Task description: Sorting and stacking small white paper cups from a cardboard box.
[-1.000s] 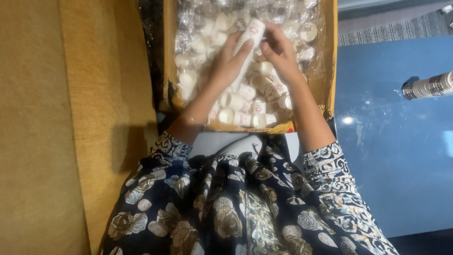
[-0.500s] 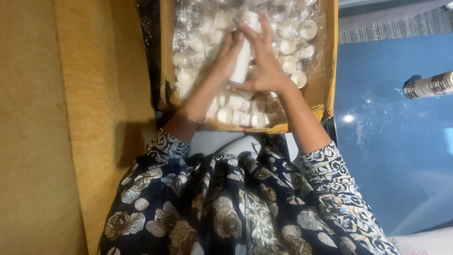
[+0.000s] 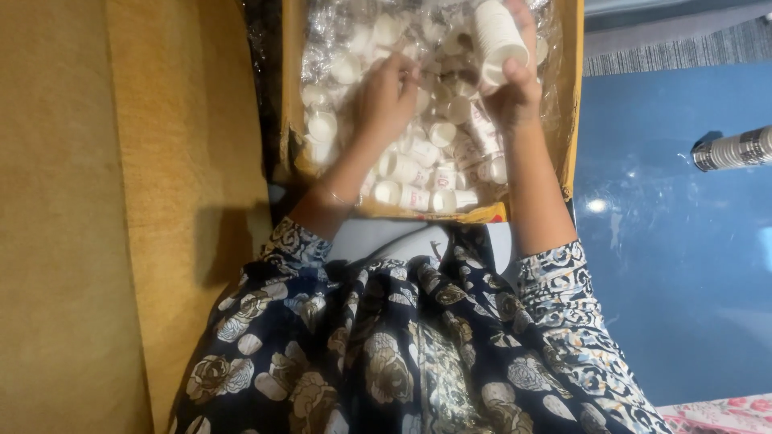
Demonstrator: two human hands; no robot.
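Right hand (image 3: 515,92): grip clamped around a stack of white paper cups (image 3: 498,40), held tilted above the far right part of the box. Left hand (image 3: 386,100): fingers curled down into the loose white cups (image 3: 418,173); I cannot tell whether its grip is closed on one or just resting among them. Both hands sit inside a cardboard box (image 3: 572,96), lined with clear crinkled plastic (image 3: 338,24) and heaped with small white cups lying at all angles. I see the box at the knees, against a dark floral dress (image 3: 386,345). Tan cushion (image 3: 96,225) on the left. Blue floor (image 3: 675,257) on the right, with a separate cup stack (image 3: 732,149) lying well apart.
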